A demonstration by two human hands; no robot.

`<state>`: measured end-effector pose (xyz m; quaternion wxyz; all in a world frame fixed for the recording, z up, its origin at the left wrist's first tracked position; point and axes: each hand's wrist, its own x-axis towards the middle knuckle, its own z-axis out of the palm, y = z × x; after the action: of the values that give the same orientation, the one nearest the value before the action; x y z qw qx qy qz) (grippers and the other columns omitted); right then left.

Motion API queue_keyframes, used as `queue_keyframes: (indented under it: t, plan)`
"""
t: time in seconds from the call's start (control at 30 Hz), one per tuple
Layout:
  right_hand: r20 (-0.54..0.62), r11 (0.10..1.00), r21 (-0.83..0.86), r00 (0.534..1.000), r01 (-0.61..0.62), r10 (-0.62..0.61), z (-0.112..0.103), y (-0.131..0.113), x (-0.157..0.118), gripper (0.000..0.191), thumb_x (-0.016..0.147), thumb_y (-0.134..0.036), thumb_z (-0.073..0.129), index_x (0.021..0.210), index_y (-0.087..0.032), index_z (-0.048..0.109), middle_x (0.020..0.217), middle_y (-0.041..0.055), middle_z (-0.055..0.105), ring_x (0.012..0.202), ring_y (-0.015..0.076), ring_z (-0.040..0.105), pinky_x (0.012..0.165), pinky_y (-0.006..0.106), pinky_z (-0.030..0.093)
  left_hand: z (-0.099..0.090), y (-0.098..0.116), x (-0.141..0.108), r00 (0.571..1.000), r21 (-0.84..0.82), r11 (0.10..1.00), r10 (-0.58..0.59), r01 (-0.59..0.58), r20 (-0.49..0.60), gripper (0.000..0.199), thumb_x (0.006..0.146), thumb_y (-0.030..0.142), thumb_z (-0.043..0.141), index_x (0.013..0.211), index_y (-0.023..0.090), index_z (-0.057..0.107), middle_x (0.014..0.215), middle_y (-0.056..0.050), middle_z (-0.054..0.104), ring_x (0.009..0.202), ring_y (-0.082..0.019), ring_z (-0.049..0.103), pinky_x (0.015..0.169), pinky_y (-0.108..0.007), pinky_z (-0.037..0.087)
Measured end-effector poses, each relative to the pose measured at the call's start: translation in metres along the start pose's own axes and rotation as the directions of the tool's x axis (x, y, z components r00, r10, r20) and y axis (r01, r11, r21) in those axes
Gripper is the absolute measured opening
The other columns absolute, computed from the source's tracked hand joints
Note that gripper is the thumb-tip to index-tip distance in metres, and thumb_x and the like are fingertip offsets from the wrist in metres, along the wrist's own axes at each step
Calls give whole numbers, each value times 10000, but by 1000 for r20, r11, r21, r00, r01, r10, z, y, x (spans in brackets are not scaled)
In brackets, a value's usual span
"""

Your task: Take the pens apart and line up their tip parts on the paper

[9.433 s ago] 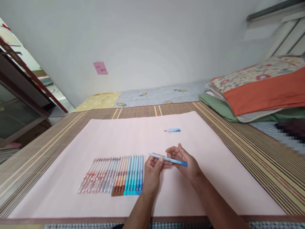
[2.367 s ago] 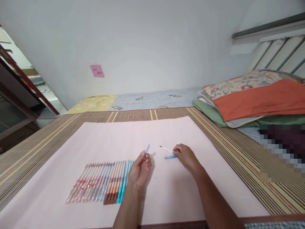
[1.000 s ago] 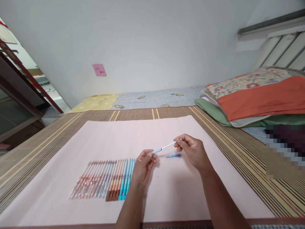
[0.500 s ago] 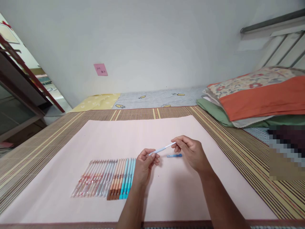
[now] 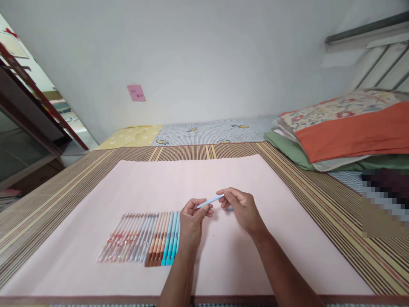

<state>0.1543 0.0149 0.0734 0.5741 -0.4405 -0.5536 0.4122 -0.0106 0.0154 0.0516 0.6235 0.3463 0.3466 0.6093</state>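
Note:
A light blue pen barrel (image 5: 209,201) is pinched between the thumb and fingers of my left hand (image 5: 191,221), tilted up to the right. At its upper right end, the closed fingers of my right hand (image 5: 241,209) grip the end of a white pen refill, which is almost wholly inside the barrel. Only a bit of white shows there; my fingers hide the rest. Under my right hand lies a darker blue pen part (image 5: 230,209), mostly covered. Left of my left forearm, a row of pens (image 5: 137,238) lies side by side: clear with red, greyish, brown-orange and turquoise ones.
A pale pink sheet (image 5: 153,183) covers the middle of a striped mat (image 5: 284,187). Folded bedding with an orange border (image 5: 354,136) is piled at the right. Behind are checked cloth (image 5: 207,132) and a wall with a pink note (image 5: 136,93).
My right hand has moved left toward my left hand, pushing the white refill into the barrel. It now covers most of the darker blue part. My left hand has barely moved.

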Motion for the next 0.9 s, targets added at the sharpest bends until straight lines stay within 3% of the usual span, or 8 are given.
queue_keyframes:
  t: [0.3,0.43,0.53,0.63,0.77,0.83,0.9]
  plan:
    - [-64,999,-23,998,-30,29,-4,1,0,427,934,-561,608,1041,-183,776,758,30,664,657,152,598,609,294,512,-5,-6,2,988,121,992,-60,43,144,330,740,387,870,873,127,717,741,-85,766,617,-152,673,621,-259,535]
    - [-111,999,-39,994,-26,21,-20,-1,4,451,945,-551,584,1173,-193,737,811,33,687,700,163,605,676,321,541,-7,-7,2,974,-20,984,-175,180,142,338,709,377,899,831,123,712,705,-53,729,602,-117,639,605,-216,518]
    - [-115,980,-196,993,-29,7,-42,11,8,375,915,-471,629,1156,-208,743,945,59,719,860,201,643,809,360,544,-8,-8,2,968,-172,955,-223,241,118,346,677,351,926,773,131,676,697,-25,697,601,-88,611,585,-177,499]
    - [14,896,-436,995,-79,95,-61,35,9,231,841,-297,666,1030,-224,777,1061,68,700,968,226,644,880,375,509,-10,-9,3,965,-209,946,-220,246,140,333,696,329,918,750,136,652,701,-20,680,617,-83,603,589,-167,497]
    - [104,730,-678,972,-86,211,-65,59,7,209,731,-138,662,882,-233,770,1004,58,681,979,233,615,875,360,456,-11,-9,4,965,-203,949,-212,242,156,320,717,324,904,746,140,643,697,-18,670,622,-85,599,591,-168,497]
    - [113,669,-739,967,-72,228,-62,63,6,172,716,-112,649,797,-229,746,949,52,664,930,221,596,823,337,433,-11,-9,4,964,-200,949,-214,243,155,323,708,326,908,752,141,647,693,-17,670,617,-86,600,584,-169,496]
    - [107,671,-739,971,-65,212,-60,65,6,144,717,-103,634,742,-220,715,903,43,643,886,207,578,782,320,415,-11,-10,4,965,-199,949,-215,242,152,325,702,328,911,752,143,649,692,-15,672,614,-85,599,582,-168,497]
